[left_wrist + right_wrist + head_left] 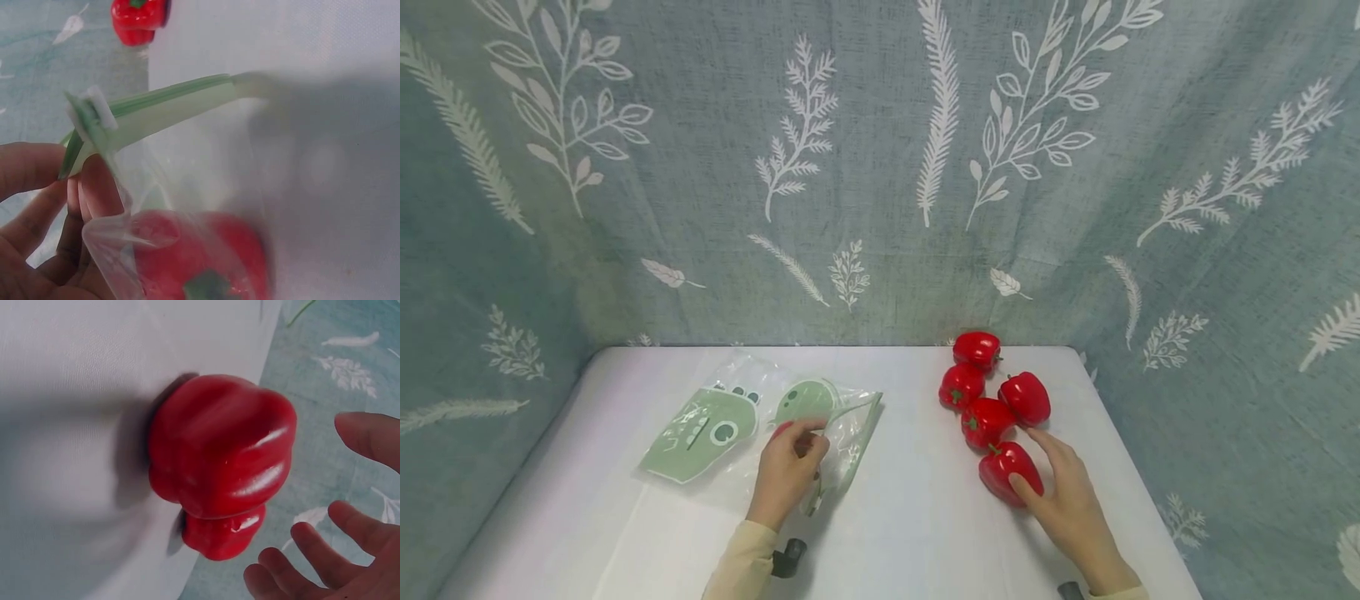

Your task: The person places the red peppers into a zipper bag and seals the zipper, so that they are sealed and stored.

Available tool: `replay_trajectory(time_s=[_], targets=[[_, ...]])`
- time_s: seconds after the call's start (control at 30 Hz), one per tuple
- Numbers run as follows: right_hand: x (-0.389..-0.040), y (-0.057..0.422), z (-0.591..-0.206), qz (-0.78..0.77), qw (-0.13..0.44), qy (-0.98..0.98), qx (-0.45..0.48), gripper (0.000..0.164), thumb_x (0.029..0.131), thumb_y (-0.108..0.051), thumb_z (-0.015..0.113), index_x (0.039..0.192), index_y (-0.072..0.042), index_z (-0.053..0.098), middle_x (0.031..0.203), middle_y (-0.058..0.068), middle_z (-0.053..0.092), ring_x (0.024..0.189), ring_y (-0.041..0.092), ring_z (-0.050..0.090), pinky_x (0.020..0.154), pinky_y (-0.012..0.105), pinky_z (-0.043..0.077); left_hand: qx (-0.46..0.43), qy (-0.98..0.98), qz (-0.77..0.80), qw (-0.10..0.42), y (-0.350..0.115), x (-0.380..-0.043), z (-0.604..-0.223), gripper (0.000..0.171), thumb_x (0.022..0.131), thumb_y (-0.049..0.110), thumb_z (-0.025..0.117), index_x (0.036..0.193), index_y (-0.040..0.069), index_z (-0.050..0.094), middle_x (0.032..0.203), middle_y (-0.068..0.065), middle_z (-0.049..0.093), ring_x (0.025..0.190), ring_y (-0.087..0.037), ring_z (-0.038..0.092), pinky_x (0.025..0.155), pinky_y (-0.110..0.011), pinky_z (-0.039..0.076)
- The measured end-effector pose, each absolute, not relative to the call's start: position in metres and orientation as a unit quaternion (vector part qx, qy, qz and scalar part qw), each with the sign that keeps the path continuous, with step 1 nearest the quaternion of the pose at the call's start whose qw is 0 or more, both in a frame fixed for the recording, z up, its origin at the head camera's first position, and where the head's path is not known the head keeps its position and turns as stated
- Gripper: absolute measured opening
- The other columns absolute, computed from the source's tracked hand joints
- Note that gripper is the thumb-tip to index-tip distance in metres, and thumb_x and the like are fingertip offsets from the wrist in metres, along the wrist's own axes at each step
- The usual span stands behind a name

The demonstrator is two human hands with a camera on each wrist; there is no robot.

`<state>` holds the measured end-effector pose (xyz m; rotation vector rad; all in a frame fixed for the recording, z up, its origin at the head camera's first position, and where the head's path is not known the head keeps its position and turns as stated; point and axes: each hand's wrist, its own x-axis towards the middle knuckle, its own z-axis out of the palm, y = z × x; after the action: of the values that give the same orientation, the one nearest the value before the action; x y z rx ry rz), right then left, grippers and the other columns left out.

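Note:
My left hand pinches the green zip edge of a clear zip bag printed with green cartoon faces. Inside that bag lies a red bell pepper, seen through the plastic in the left wrist view; from the head view only a sliver of it shows above the hand. On the right, my right hand spreads its fingers and thumb around the nearest red bell pepper. The right wrist view shows those fingers apart from the pepper. Several more red peppers lie just beyond it.
A white table carries everything. Behind and beside it hangs a blue-green cloth with white leaf prints. The farthest pepper lies by the table's back edge.

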<state>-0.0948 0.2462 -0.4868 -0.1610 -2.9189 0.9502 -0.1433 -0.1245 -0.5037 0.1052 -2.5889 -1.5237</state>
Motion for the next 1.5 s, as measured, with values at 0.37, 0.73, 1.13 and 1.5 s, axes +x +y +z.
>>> replay_trajectory(time_s=[0.37,0.73,1.13,1.5], targets=[[-0.096,0.248,-0.493,0.296,-0.006,-0.952,-0.073,0.094,0.075,-0.032,0.09,0.151,-0.014,0.037,0.151,0.02,0.04,0.136,0.045,0.039,0.099,0.065,0.046,0.037,-0.858,-0.508,0.069,-0.124,-0.142,-0.503,0.025,0.092,0.007,0.069,0.117,0.008,0.072,0.091,-0.004,0.065,0.079,-0.017,0.062,0.058,-0.024,0.056],[-0.097,0.248,-0.503,0.303,-0.058,-0.947,-0.087,0.097,0.072,-0.035,0.092,0.149,-0.008,0.04,0.145,0.021,0.046,0.13,0.043,0.047,0.097,0.059,0.049,0.036,-0.86,-0.504,0.069,-0.123,-0.14,-0.502,0.025,0.092,0.007,0.069,0.116,0.007,0.072,0.089,-0.004,0.065,0.077,-0.016,0.061,0.057,-0.024,0.056],[-0.101,0.233,-0.503,0.312,-0.067,-0.939,-0.128,0.106,0.067,-0.037,0.094,0.148,-0.005,0.035,0.143,0.021,0.047,0.127,0.044,0.048,0.095,0.061,0.051,0.04,-0.861,-0.503,0.063,-0.124,-0.138,-0.5,0.024,0.092,0.008,0.07,0.116,0.009,0.072,0.089,-0.004,0.065,0.076,-0.016,0.06,0.058,-0.023,0.055],[-0.101,0.231,-0.503,0.281,-0.049,-0.949,-0.134,0.101,0.064,-0.033,0.096,0.142,-0.002,0.04,0.135,0.021,0.053,0.12,0.043,0.052,0.092,0.061,0.052,0.045,-0.86,-0.504,0.06,-0.125,-0.139,-0.501,0.025,0.093,0.01,0.07,0.117,0.009,0.072,0.09,-0.004,0.065,0.077,-0.017,0.061,0.058,-0.025,0.056]])
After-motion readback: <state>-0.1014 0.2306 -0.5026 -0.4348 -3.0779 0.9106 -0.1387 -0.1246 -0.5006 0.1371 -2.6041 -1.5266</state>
